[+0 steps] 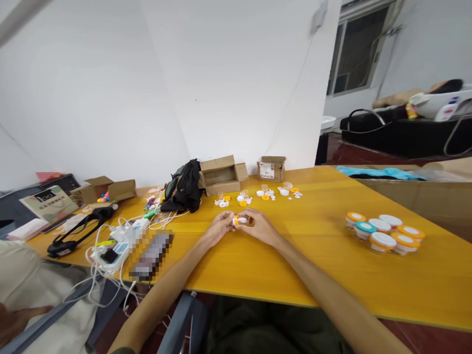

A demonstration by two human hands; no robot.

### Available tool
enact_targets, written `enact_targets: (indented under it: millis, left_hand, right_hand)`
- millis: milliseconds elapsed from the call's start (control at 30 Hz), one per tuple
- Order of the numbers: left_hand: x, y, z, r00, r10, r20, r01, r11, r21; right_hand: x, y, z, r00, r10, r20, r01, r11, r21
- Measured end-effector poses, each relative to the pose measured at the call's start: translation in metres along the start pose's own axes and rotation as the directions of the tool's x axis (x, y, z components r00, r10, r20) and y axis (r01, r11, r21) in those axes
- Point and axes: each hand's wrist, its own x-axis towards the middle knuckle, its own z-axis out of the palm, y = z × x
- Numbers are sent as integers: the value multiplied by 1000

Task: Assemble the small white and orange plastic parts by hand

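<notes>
Between my two hands, a little above the tabletop, is a small clear jar with an orange-and-white end, turned on its side. My left hand grips its left end with fingers and thumb closed. From the right, my right hand curls its fingers and thumb around the other end. Part of the jar is hidden behind the fingers. Beyond the hands, small groups of parts lie in a row: white discs, orange rings and clear cups.
Several lidded jars stand together at the right. At the back are open cardboard boxes and a black bag. To the left lie a phone, a power strip with tangled cables, and a black strap. Another person's hand shows lower left.
</notes>
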Motion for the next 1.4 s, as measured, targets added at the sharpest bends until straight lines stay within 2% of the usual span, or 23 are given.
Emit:
enact_targets:
  millis: [200, 400, 600, 800, 1033, 1233, 1400]
  left_hand:
    - [-2, 3, 3, 994, 106, 10, -106, 994, -6]
    - [-2, 1, 3, 1000, 14, 21, -14, 1000, 16]
    - [-2, 1, 3, 994, 107, 20, -107, 994, 21]
    - [-1, -1, 3, 999, 20, 32, -21, 999, 45]
    - [-2, 0, 1, 994, 108, 18, -109, 991, 79]
    - [-1, 0, 2, 999, 23, 34, -26, 996, 82]
    - [-4, 2, 4, 995, 101, 14, -102, 990, 94]
  right_hand:
    - [0, -2, -1, 1000, 5, 3, -5, 1000, 11]
    - [-1, -3, -1, 1000, 2, 2, -2, 1000, 13]
    - [0, 0, 0, 1000, -8, -2, 8, 1000, 3]
    - [-1, 0, 0, 1000, -27, -8, 27, 999, -32]
    - [-1, 0, -1, 999, -33, -8, 33, 998, -53]
    - [-1, 0, 0, 1000, -20, -3, 19, 998, -62]
    - [-2, 0, 0, 1000, -14, 6, 14, 998, -66]
